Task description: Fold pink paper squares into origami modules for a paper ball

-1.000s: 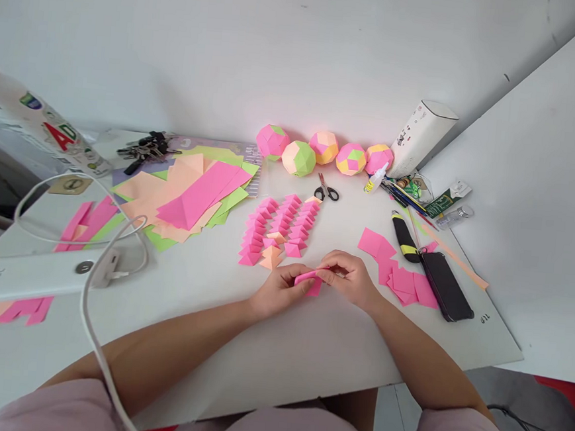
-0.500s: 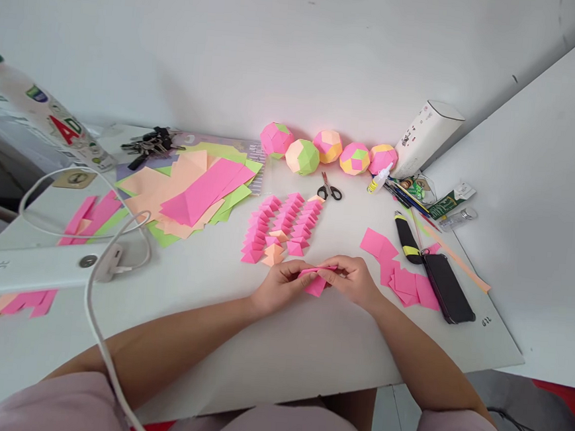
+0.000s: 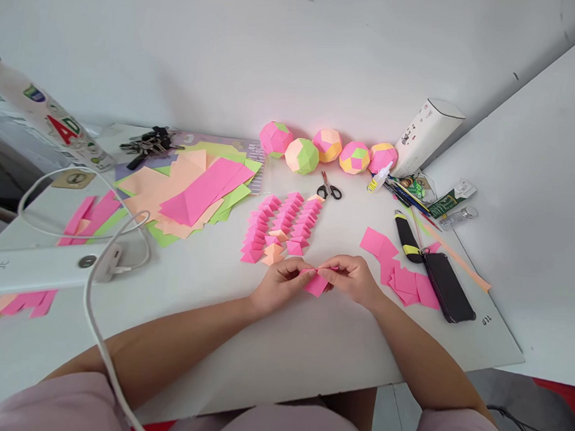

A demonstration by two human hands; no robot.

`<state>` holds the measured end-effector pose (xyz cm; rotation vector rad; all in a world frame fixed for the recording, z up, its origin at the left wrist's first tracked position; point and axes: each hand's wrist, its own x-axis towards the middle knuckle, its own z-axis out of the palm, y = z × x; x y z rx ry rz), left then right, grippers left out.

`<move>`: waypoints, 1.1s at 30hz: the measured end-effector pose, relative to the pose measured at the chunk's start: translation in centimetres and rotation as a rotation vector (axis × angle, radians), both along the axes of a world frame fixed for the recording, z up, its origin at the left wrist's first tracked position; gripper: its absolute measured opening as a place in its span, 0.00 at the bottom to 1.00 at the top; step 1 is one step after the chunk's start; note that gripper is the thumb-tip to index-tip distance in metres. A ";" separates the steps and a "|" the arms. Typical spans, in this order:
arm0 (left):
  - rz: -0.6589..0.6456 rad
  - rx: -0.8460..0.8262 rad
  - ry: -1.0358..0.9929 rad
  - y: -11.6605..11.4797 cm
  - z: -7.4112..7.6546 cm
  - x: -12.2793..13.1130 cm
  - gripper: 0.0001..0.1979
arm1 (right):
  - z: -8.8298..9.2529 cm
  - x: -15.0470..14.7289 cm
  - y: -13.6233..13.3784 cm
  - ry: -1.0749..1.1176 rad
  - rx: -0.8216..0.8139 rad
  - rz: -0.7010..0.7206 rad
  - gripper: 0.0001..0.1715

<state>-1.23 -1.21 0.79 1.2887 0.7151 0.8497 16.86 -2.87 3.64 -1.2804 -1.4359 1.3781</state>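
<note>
A small pink paper piece (image 3: pixel 316 283) is pinched between both hands just above the white table (image 3: pixel 267 347). My left hand (image 3: pixel 279 283) grips its left edge with closed fingers. Fingers of my right hand (image 3: pixel 353 278) press along its top fold. Just beyond the hands lie rows of folded pink units (image 3: pixel 279 225) with a few peach ones. Loose pink paper squares (image 3: pixel 402 274) lie to the right of my right hand.
Several coloured paper balls (image 3: pixel 327 151) line the back wall, with scissors (image 3: pixel 329 189) in front. A stack of peach, pink and green sheets (image 3: pixel 194 191), keys (image 3: pixel 148 143), a phone (image 3: pixel 448 288), a cutter (image 3: pixel 406 237), pens, glue, a white box (image 3: pixel 426 137) and a white cable (image 3: pixel 101 307) surround the work spot.
The pink piece has been turned and folded further between the fingers. Both hands stay in nearly the same place near the folded units.
</note>
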 end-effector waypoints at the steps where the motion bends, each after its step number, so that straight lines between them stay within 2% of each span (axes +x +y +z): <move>1: 0.008 -0.016 -0.011 0.0 0.0 0.0 0.12 | 0.0 0.0 0.0 -0.002 -0.003 0.001 0.10; 6: 0.021 -0.101 -0.032 -0.1 0.2 0.0 0.12 | -0.1 0.0 -0.1 0.003 -0.017 0.014 0.13; 11: 0.037 -0.098 -0.031 -0.1 0.1 0.1 0.11 | -0.2 -0.1 -0.2 0.014 -0.016 0.024 0.12; 20: 0.153 -0.152 -0.059 0.0 -0.6 -0.1 0.11 | 0.0 0.4 0.1 0.025 -0.020 -0.011 0.12; 23: 0.124 -0.162 -0.093 0.0 -0.5 -0.1 0.10 | 0.1 0.3 0.0 0.025 -0.032 -0.025 0.11; 28: -0.011 -0.157 -0.005 -0.2 0.0 0.1 0.12 | -0.1 -0.1 -0.1 -0.087 -0.001 0.020 0.07; 33: -0.016 -0.119 0.057 -0.2 -0.1 0.2 0.11 | -0.1 -0.5 -0.3 -0.192 0.086 0.036 0.04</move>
